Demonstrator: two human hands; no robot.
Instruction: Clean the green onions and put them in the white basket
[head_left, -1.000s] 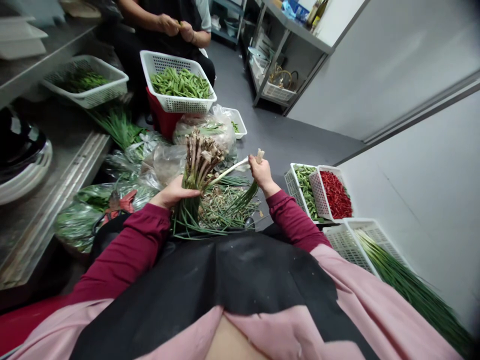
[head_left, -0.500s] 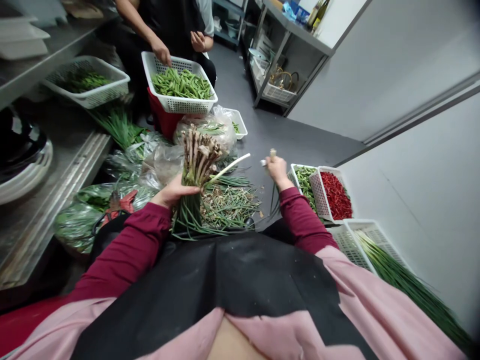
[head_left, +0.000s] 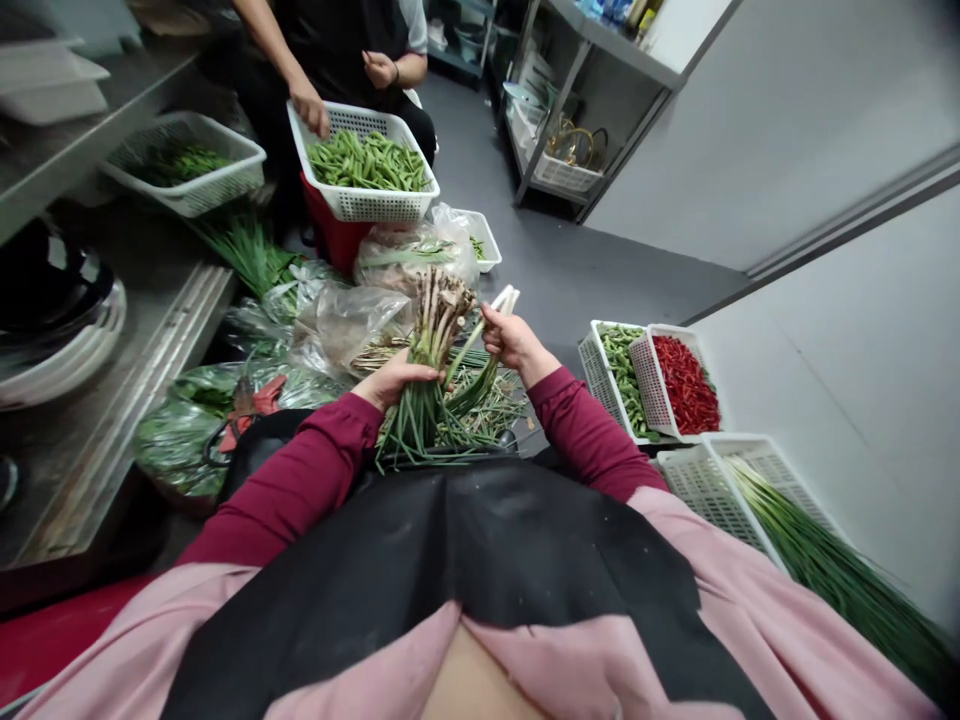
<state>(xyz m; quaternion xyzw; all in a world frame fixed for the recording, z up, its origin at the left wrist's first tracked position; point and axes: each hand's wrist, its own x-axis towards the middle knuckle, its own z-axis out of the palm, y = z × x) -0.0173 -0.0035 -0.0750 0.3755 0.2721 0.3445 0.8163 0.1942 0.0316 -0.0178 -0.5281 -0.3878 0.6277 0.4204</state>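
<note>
My left hand (head_left: 396, 378) is wrapped round a bunch of green onions (head_left: 431, 350), roots pointing up and green leaves hanging toward my lap. Just to the right of the bunch, my right hand (head_left: 510, 338) is closed on one or two white onion stalks (head_left: 501, 302) at its edge. Below both hands lies a pile of trimmed onion scraps (head_left: 487, 400) on the floor. My black apron fills the bottom of the view.
Another person crouches at the back, one hand on a white basket of green pods (head_left: 366, 170). Baskets of green chillies (head_left: 622, 370), red chillies (head_left: 684, 372) and long green onions (head_left: 795, 530) stand at right. Plastic bags of greens (head_left: 225, 400) and steel shelves (head_left: 112, 330) are on the left.
My right hand swung out to the right with a stalk, then came back to the bunch and closed on new stalks. The other person's hand moved onto the pod basket.
</note>
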